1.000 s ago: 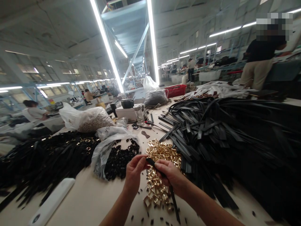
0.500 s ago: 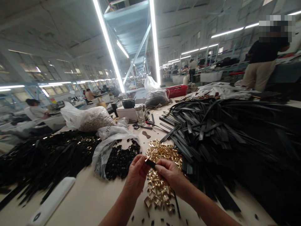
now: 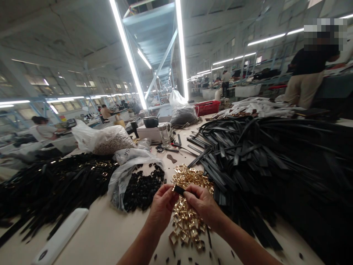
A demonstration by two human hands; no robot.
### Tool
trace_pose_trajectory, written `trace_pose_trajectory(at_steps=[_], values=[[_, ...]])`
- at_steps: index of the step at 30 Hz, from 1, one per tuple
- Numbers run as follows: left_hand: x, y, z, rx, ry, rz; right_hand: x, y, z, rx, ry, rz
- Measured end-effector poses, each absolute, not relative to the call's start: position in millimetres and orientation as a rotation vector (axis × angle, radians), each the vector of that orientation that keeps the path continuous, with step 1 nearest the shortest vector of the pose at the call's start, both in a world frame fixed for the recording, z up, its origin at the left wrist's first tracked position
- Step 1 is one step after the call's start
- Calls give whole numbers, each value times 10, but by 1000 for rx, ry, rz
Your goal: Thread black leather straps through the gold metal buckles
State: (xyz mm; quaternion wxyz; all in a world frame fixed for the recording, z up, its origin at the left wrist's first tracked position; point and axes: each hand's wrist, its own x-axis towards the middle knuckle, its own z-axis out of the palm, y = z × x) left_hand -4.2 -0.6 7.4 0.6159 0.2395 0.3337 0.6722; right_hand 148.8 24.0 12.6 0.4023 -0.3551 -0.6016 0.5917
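Note:
Between my two hands is a black strap [image 3: 179, 190], with a small glint of gold metal, apparently a buckle, at its left end. My left hand [image 3: 162, 206] pinches that buckle end, and its fingers hide most of the metal. Thumb and fingers of my right hand [image 3: 200, 201] are closed on the strap just to the right. A thin black length hangs below the right hand. Under both hands lies a heap of gold buckles [image 3: 185, 222]. To the left, small black loops [image 3: 143, 187] spill from a clear plastic bag [image 3: 117, 191].
A large pile of black straps [image 3: 242, 147] covers the right side. Straps with buckles [image 3: 60, 184] lie at left, near a white elongated device [image 3: 62, 235]. Behind stand a glass jar [image 3: 164, 135], a filled plastic bag [image 3: 113, 140] and a red basket [image 3: 208, 107]. Other people work farther off.
Both hands have shifted slightly right with the strap, keeping their hold. The hanging black length has moved a little. The piles on the table look the same.

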Motion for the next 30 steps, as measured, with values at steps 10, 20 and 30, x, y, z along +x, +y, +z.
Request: trace_pose_trajectory(at_steps=[10,20,30], values=[[-55,-6,73,550,751,1547,1507,270,98,-999,-1668,1297],[-66,-34,125,768,845,1393,1518,238,184,-935,-1747,1324],[-106,-34,99,927,1021,1292,1597,174,354,-949,-1991,1048]])
